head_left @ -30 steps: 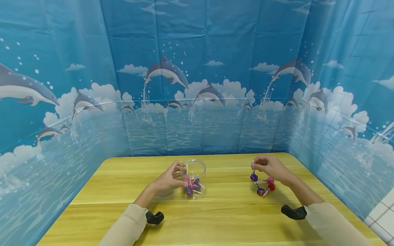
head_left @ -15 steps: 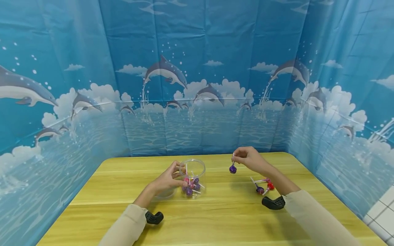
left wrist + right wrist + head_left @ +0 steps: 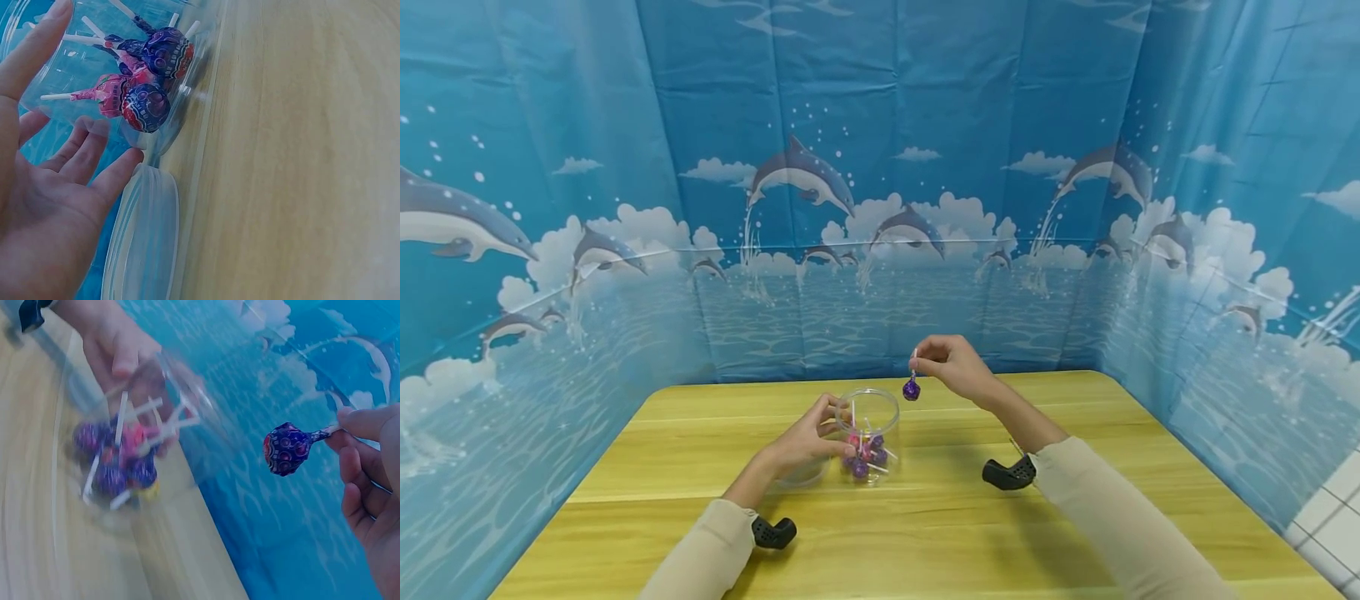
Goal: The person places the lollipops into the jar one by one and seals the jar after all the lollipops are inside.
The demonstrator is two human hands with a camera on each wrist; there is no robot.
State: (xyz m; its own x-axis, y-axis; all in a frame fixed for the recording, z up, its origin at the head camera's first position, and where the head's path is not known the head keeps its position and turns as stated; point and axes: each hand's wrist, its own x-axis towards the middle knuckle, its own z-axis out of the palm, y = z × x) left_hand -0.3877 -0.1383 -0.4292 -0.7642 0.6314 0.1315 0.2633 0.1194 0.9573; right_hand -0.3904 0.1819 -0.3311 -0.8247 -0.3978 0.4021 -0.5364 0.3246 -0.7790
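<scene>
A clear round jar (image 3: 889, 427) without its lid stands upright on the table, several wrapped lollipops (image 3: 147, 106) in purple and pink lying inside it with white sticks. My left hand (image 3: 808, 437) holds the jar's left side, thumb toward me and fingers around the far side. Pinched by its white stick, a purple lollipop (image 3: 286, 450) hangs head down from my right hand (image 3: 957, 367), above and just right of the jar rim. The lollipop does not touch the jar.
A clear round lid (image 3: 150, 237) lies on the table beside the jar, under my left hand. My right forearm hides the spot where other lollipops lay. Behind the yellow wooden table (image 3: 880, 550) hangs a blue dolphin curtain (image 3: 880, 308).
My right hand has carried the purple lollipop up and leftward from the small group at the right to near the jar. My left hand and the jar have stayed in place.
</scene>
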